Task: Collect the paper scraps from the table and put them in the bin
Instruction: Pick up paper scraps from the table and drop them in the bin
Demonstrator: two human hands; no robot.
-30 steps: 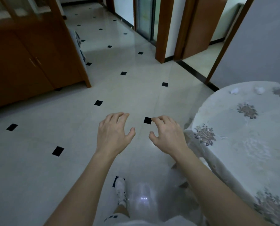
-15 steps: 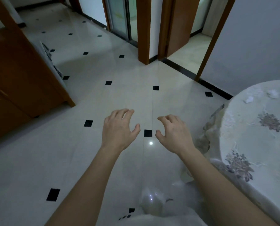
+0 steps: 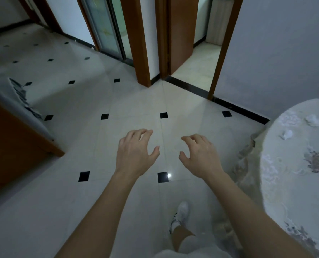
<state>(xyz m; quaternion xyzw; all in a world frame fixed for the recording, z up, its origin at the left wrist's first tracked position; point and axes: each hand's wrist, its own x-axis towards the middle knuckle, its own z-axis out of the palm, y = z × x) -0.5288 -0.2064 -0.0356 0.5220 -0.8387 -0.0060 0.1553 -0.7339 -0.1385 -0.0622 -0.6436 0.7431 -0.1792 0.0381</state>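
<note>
Round counter with floral cloth [image 3: 294,183] nearer than before, 2 crumpled white paper scraps [image 3: 286,134] on it, left hand [image 3: 134,153] and right hand [image 3: 199,155] empty over tiled floor [image 3: 61,202], fingers apart

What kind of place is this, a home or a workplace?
Most likely a home, perhaps a dining area. A round table with a flowered cloth stands at the right, with paper scraps on it. Wooden door frames open onto other rooms, and a wooden cabinet stands at the left.

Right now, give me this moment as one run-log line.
left hand: open, empty | right hand: open, empty | paper scraps: two visible on table | bin: not in view
</note>
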